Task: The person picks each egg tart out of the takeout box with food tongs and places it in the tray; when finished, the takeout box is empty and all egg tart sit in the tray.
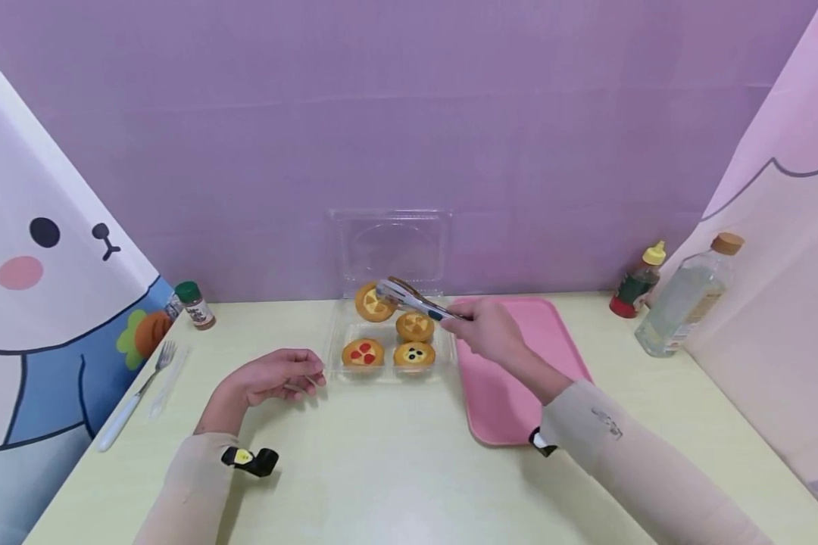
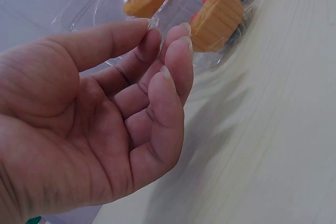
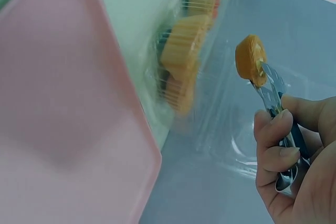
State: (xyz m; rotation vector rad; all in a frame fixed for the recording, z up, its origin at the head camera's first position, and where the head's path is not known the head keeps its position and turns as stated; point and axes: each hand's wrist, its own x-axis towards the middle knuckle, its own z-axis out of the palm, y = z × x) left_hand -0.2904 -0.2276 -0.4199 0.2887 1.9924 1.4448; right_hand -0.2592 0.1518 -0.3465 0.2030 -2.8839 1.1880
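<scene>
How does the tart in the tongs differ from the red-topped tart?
Topping: the held tart carries pale yellow pieces; the red-topped tart carries red ones.
Support: the held tart is gripped by the tongs; the red-topped tart sits in the clear container.
Pose: the held tart is tipped on edge; the red-topped tart lies face up.
Both are round with golden-brown crusts.

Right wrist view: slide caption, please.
Right hand grips silver metal tongs holding a round golden tart; pink rectangular tray nearby.

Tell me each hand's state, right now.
Left hand: open, fingers loosely curled; whether it touches the clear rectangular plastic container cannot be told.
Right hand: closed, holding silver metal tongs that pinch a round golden-brown tart.
</scene>
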